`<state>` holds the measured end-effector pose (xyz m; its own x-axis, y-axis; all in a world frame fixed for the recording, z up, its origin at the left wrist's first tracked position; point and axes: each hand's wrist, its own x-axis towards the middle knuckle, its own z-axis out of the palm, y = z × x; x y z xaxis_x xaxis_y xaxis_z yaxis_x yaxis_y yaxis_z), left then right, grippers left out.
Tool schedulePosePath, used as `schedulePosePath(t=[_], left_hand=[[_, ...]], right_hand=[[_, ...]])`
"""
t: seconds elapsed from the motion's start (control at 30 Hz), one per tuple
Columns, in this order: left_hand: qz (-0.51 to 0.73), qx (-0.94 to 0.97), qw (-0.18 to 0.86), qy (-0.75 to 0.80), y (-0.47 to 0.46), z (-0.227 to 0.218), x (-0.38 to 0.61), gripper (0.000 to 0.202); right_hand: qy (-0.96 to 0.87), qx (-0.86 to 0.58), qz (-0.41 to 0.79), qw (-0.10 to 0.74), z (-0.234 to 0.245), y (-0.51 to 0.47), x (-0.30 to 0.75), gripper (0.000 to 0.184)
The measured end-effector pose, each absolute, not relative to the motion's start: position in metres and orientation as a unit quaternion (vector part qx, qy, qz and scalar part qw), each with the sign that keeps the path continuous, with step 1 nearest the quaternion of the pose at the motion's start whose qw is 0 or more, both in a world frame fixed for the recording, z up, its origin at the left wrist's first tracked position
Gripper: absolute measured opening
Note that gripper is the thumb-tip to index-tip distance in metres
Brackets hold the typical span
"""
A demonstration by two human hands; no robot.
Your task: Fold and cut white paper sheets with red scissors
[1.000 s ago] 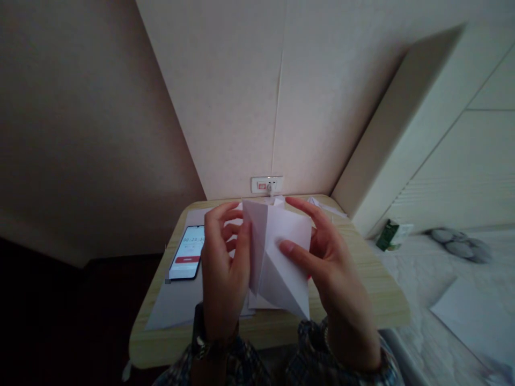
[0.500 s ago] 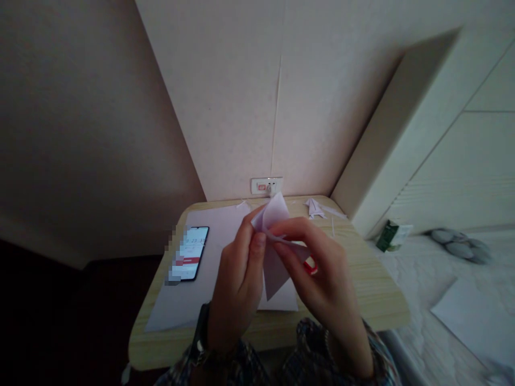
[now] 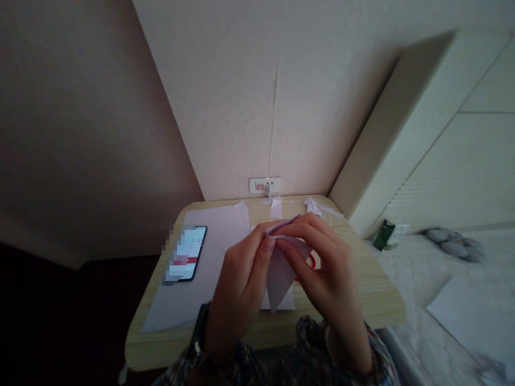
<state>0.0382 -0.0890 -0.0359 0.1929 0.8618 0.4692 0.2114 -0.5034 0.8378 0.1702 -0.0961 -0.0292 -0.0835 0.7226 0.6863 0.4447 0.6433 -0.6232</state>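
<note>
I hold a folded white paper (image 3: 279, 273) above a small wooden table (image 3: 362, 289). My left hand (image 3: 241, 289) pinches the paper's upper part between thumb and fingers. My right hand (image 3: 325, 273) is closed on the same top fold from the right, fingers pressed together. The paper's pointed tip hangs down between my hands. A watch sits on my left wrist.
A phone (image 3: 187, 253) with a lit screen lies on a flat white sheet (image 3: 201, 273) at the table's left. Small paper scraps (image 3: 316, 206) lie near the wall socket (image 3: 264, 185). A red object (image 3: 311, 262) shows behind my right hand. A bed (image 3: 442, 300) with paper is on the right.
The opened paper has been collapsed into a narrow pointed shape. Both hands have come together at its top and lowered slightly.
</note>
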Motion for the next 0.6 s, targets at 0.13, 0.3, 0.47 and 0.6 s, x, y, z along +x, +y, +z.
schedulePosePath(t=[0.13,0.3,0.47,0.6], left_hand=[[0.503,0.697,0.320,0.397,-0.0905,-0.0358,0.0384,0.028],[0.498,0.697,0.319,0.405,-0.0919,-0.0369,0.0387,0.029],[0.506,0.684,0.323,0.415,-0.0938,-0.0377,0.0393,0.028],[0.508,0.675,0.334,0.419,-0.0945,-0.0367,0.0407,0.026]], right_hand=[[-0.710,-0.426,0.110,0.549,-0.0307,-0.0973,0.1699,0.010],[-0.694,-0.450,0.098,0.553,-0.0320,-0.0992,0.1693,0.011],[-0.700,-0.443,0.085,0.554,-0.0311,-0.0980,0.1694,0.012],[-0.701,-0.438,0.084,0.557,-0.0305,-0.0979,0.1694,0.013]])
